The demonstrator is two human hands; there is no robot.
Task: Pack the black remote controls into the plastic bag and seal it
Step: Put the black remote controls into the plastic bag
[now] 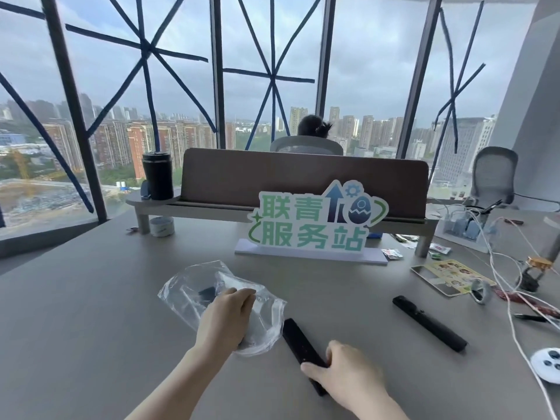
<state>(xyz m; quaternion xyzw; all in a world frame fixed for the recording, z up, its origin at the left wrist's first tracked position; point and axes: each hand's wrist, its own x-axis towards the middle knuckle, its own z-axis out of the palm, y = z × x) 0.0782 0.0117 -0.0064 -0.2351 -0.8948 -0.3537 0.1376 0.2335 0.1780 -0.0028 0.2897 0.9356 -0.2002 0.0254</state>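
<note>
A crumpled clear plastic bag (pixel 194 286) lies on the grey table, with something small and dark showing through it. My left hand (pixel 225 319) rests on the bag's near right part and grips it. A black remote control (pixel 298 344) lies flat just right of the bag, pointing away from me. My right hand (pixel 342 374) is closed around its near end, thumb on the left side. A second black remote control (pixel 428 322) lies farther right, untouched, angled toward the right.
A standing sign (pixel 315 219) with green characters is behind the bag. White cables (pixel 503 286), a tape roll (pixel 481 291), a sticker sheet (pixel 448 275) and a white controller (pixel 548 363) crowd the right side. A raised shelf holds a black tumbler (pixel 157 175). Someone sits beyond the divider.
</note>
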